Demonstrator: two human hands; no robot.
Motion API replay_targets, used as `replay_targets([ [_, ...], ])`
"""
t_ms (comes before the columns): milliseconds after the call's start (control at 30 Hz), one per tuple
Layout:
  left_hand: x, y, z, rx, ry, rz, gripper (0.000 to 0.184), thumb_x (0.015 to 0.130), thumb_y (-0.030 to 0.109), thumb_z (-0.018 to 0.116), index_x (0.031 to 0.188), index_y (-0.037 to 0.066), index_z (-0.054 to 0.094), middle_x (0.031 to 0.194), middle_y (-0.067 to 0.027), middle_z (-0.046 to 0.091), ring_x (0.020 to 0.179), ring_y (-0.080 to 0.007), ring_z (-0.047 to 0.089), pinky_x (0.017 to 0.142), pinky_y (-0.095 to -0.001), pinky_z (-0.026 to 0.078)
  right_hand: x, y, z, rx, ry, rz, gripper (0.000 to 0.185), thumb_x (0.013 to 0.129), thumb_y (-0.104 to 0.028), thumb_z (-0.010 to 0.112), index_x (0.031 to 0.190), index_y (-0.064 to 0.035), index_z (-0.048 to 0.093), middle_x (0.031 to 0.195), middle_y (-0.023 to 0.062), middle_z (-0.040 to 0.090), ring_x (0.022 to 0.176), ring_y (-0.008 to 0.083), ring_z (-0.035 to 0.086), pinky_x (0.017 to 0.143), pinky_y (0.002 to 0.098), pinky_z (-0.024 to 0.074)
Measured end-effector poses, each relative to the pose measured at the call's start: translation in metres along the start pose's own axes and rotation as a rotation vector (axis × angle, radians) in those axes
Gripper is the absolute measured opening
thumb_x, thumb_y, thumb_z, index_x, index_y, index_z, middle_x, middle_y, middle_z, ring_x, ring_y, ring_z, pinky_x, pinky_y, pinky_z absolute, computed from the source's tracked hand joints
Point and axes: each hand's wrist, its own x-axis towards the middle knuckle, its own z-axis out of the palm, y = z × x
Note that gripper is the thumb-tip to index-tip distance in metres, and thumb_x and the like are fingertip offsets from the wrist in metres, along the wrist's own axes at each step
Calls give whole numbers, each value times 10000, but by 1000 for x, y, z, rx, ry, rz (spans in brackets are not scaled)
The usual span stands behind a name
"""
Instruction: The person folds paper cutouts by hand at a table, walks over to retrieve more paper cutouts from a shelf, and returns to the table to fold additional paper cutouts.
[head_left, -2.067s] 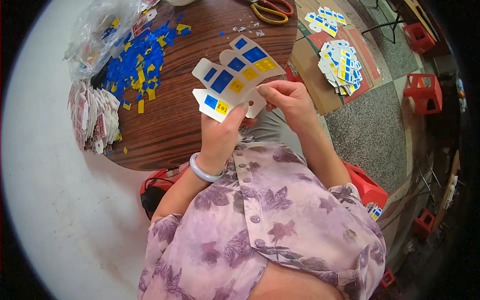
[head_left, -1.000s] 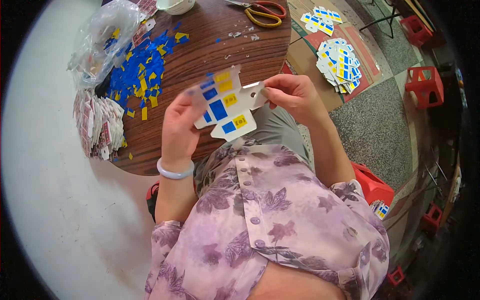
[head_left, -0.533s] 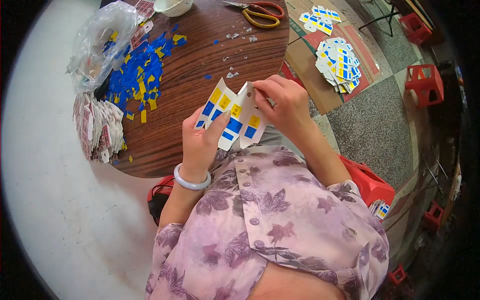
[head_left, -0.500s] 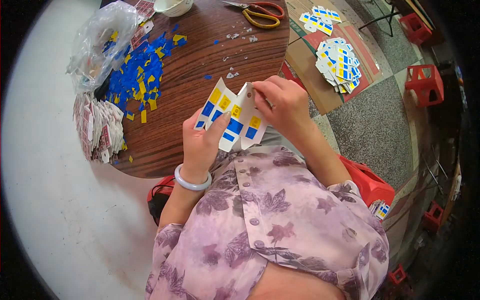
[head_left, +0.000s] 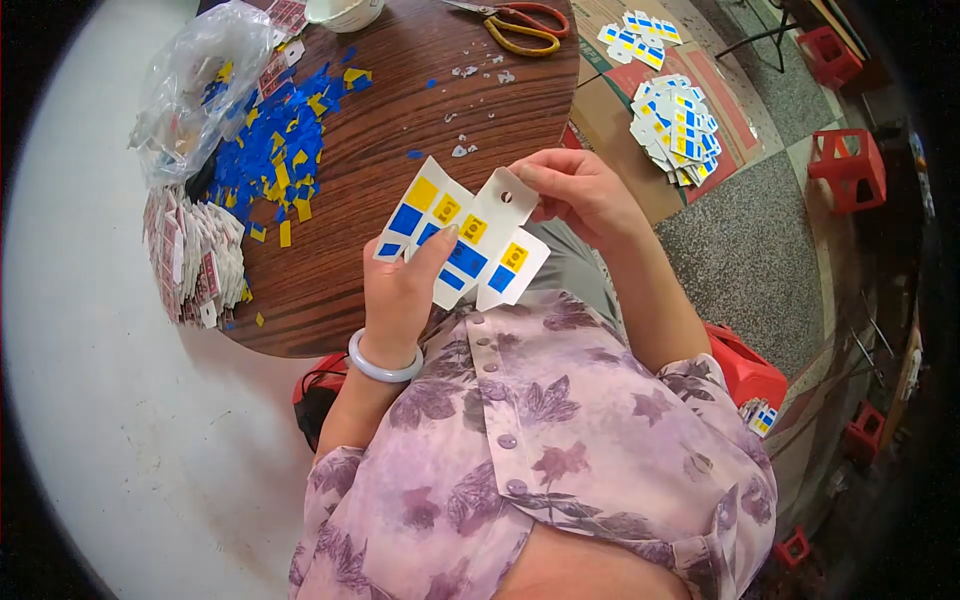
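An unfolded white carton blank point(head_left: 478, 230) with printed yellow and blue patches is held above my lap, near the table's front edge. My left hand point(head_left: 392, 300) is closed on its left part, thumb across the printed face and fingers hidden behind. With thumb and forefinger, my right hand point(head_left: 588, 200) pinches the upper edge of the blank's white tab, which has a round hole in it. The tab stands out at the upper right, and the side panels spread apart along their creases.
On the round wooden table point(head_left: 380, 130) lie blue and yellow scraps point(head_left: 265, 150), a plastic bag point(head_left: 190, 100), stacked cartons point(head_left: 195, 260), scissors point(head_left: 525, 28) and a white bowl point(head_left: 345, 14). More blanks point(head_left: 677, 130) lie on cardboard to the right. Red stools point(head_left: 848, 170) stand beyond.
My right hand has drawn slightly right, turning the holed tab toward me and flattening it out. The carton blank's panels have spread wider. My left hand keeps its hold.
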Motion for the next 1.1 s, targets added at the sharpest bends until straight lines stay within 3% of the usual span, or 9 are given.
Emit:
replay_targets([
  [267,1,-2,-1,-13,-34,-28,165,873,29,590,1021,-33,632,911,-72,683,787,-109,656,665,-226,527,-1,0,-3,-130,-84,16,204,838,-160,697,979,-20,648,853,18,655,725,55,589,630,192,473],
  [400,6,1,1,-93,-34,-64,189,858,15,596,1042,-20,618,928,-76,680,796,-119,662,673,-238,540,4,4,-2,-170,-56,-19,200,836,-177,701,958,-26,653,838,2,648,705,46,568,606,187,431],
  [567,16,0,-7,-262,-71,-203,359,811,-56,574,1166,-17,534,1059,-139,644,903,-222,666,763,-325,573,3,-8,-7,-269,-26,-89,243,876,-188,645,1052,-20,651,871,8,662,714,45,555,606,172,410],
  [667,17,2,-7,-226,-113,-274,371,799,-60,584,1164,-13,538,1054,-134,647,903,-218,667,763,-328,573,5,-21,0,-447,6,-174,285,895,-197,617,1118,-22,640,919,21,678,739,44,556,611,165,405],
  [800,18,2,-1,-197,-204,-354,389,790,-61,590,1172,-11,537,1050,-126,649,892,-213,669,748,-322,575,12,-14,18,-383,-129,-239,271,906,-112,587,1150,3,616,1058,73,658,852,90,603,719,214,469],
  [833,18,1,1,-201,-217,-363,390,788,-62,592,1171,-10,538,1047,-125,649,885,-209,669,741,-316,574,11,-17,20,-422,-162,-172,245,892,-83,607,1120,-2,640,1076,83,646,901,126,613,782,261,486],
  [933,20,0,-3,-213,-243,-383,302,789,-38,630,1087,-8,594,987,-111,662,841,-180,671,712,-287,569,13,-12,15,-617,-305,-385,208,870,-93,641,1061,-19,678,1036,77,649,921,140,609,789,277,487],
  [967,24,-2,-11,-212,-256,-425,276,789,-30,639,1063,-6,608,969,-107,665,829,-173,671,708,-282,568,10,-13,17,-632,-303,-409,161,854,-95,659,990,-19,700,1010,79,648,936,152,606,793,277,484],
  [1100,25,-3,-16,-210,-194,-438,209,798,-5,655,1005,-24,633,924,-99,674,792,-153,671,700,-271,564,5,-16,13,-718,-335,-428,164,859,-87,650,994,1,682,992,80,649,908,145,604,780,266,481],
])
